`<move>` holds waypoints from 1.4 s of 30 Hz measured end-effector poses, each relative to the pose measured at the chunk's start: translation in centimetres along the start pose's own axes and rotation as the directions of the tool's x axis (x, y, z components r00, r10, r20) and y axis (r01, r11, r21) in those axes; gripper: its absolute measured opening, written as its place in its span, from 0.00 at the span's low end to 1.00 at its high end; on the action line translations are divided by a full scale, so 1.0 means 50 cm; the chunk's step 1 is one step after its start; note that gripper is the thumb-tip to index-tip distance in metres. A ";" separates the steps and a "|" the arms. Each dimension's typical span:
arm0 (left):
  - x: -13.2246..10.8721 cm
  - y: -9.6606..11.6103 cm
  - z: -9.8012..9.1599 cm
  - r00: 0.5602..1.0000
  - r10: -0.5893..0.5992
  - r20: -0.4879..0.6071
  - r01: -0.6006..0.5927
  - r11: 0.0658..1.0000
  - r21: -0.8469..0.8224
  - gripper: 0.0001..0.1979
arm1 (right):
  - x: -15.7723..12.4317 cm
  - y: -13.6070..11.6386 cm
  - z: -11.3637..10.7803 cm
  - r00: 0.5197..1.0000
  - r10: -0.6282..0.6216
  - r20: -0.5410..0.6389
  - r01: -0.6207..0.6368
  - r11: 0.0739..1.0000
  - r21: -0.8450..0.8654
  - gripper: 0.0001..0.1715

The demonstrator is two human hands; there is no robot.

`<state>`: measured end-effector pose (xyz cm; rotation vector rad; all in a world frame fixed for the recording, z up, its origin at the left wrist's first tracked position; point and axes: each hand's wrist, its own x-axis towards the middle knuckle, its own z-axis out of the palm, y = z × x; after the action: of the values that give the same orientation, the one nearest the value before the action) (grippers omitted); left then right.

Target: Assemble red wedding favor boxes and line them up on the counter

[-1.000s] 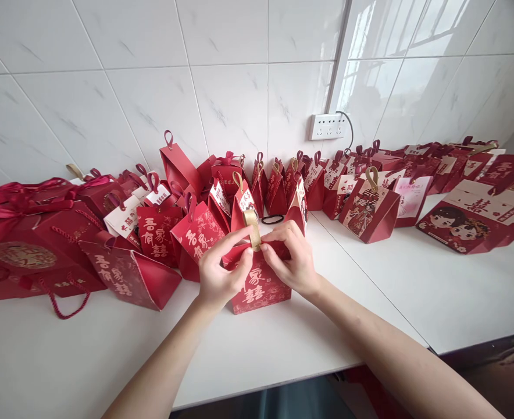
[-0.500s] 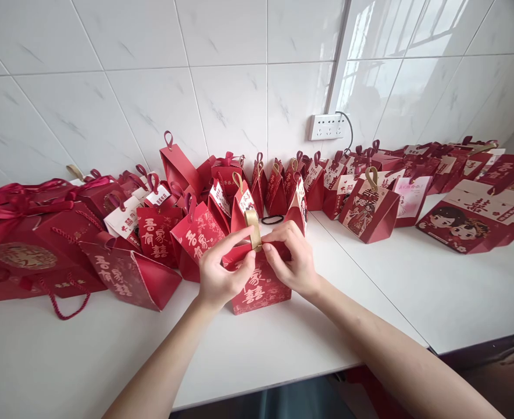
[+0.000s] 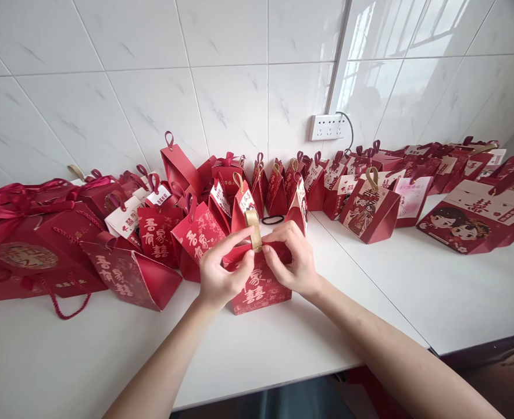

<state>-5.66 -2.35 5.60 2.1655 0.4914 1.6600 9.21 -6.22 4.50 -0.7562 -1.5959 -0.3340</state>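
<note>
A red gift box (image 3: 263, 294) with pale Chinese lettering and flower print stands upright on the white table, directly before me. From its top edge rises a gold ribbon loop (image 3: 252, 224). My left hand (image 3: 222, 273) pinches the loop's lower part from the left, thumb and index finger bent around it. From the right, my right hand (image 3: 295, 262) closes thumb and index finger at the base of the same ribbon. Both hands cover parts of the box's upper edge. Just behind them lies a black elastic ring (image 3: 272, 219).
Several similar red boxes (image 3: 202, 230) crowd the left and back. Larger bags with rope handles (image 3: 65, 314) stand at far left. A box with a gold loop (image 3: 368, 206) and a cartoon-print box (image 3: 466, 224) stand right. A power strip (image 3: 327, 127) is on the tiled wall.
</note>
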 end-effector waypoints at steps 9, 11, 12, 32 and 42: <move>0.000 0.001 0.000 1.000 -0.017 -0.003 0.017 1.000 0.007 0.14 | 0.000 0.001 -0.001 1.000 -0.006 -0.002 0.006 1.000 -0.021 0.07; 0.001 0.002 0.000 1.000 -0.030 -0.003 0.030 0.999 0.015 0.14 | 0.000 0.002 0.000 1.000 -0.003 -0.003 0.002 1.000 -0.027 0.07; 0.001 0.003 0.000 0.999 -0.033 -0.004 0.033 0.999 0.014 0.14 | 0.000 0.002 0.000 1.000 -0.003 -0.004 0.003 1.000 -0.027 0.07; 0.002 0.003 -0.001 0.999 -0.046 -0.002 0.046 0.999 0.018 0.15 | 0.000 0.003 0.001 1.000 0.005 -0.007 -0.005 1.000 -0.028 0.06; 0.003 0.004 0.000 1.000 -0.027 0.003 0.027 0.999 0.021 0.14 | 0.000 0.002 0.002 1.000 -0.004 -0.008 0.003 1.000 -0.023 0.07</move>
<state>-5.62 -2.44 5.84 2.1664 0.5377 1.6442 9.21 -6.10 4.49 -0.7693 -1.5884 -0.3583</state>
